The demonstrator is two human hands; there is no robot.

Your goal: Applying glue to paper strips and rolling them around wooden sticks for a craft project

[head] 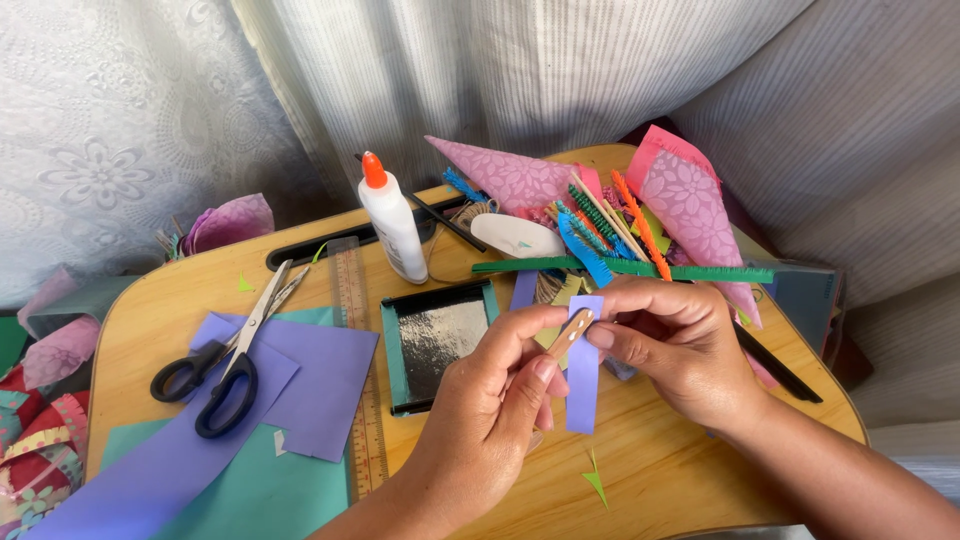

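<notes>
Over a small wooden lap table (660, 470), both my hands hold a narrow purple paper strip (583, 385) and a thin wooden stick (572, 330). My left hand (495, 410) pinches the stick against the strip with thumb and fingers. My right hand (680, 350) grips the upper part of the strip from the right. The strip hangs down between the hands.
Black-handled scissors (225, 370) lie on purple and teal paper sheets (300, 390) at left. A clear ruler (360, 370), a white glue bottle with orange cap (392, 220), a shiny black tray (438, 340), a green fringed strip (640, 268) and pink patterned paper cones (690, 205) fill the table.
</notes>
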